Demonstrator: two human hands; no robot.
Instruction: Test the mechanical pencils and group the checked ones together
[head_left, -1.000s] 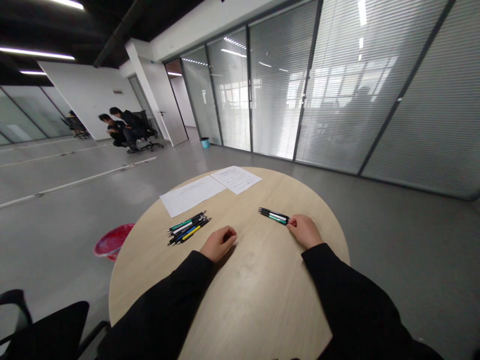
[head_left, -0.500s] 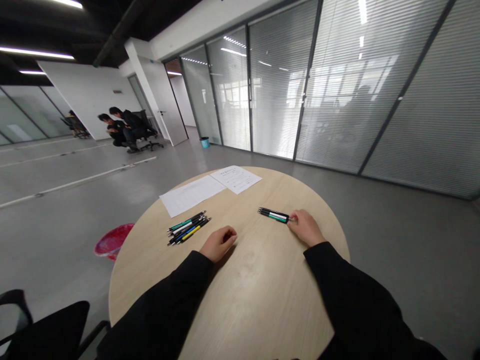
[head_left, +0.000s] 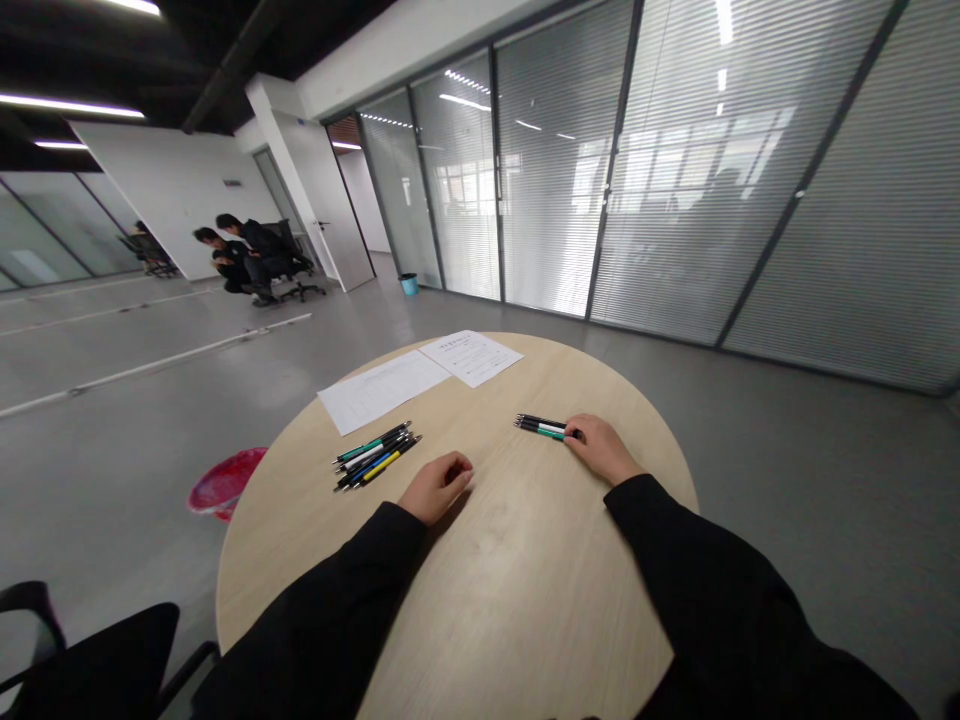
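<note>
I sit at a round pale wooden table [head_left: 480, 600]. My right hand [head_left: 601, 447] rests on it with its fingers closed over the near ends of a small bunch of pens [head_left: 538, 426], black, white and green. My left hand [head_left: 436, 484] lies curled in a loose fist on the tabletop, with nothing seen in it. A second row of several pens [head_left: 376, 455], green, white, blue and yellow, lies just left of that hand.
Two white sheets of paper [head_left: 382, 388] [head_left: 471, 356] lie at the table's far edge. A red bin [head_left: 223, 480] stands on the floor to the left, a black chair [head_left: 90, 660] at bottom left. Two people [head_left: 244, 255] sit far off by the wall.
My right hand has slid a little forward and left over the ends of the small pen bunch. My left hand has stayed where it was.
</note>
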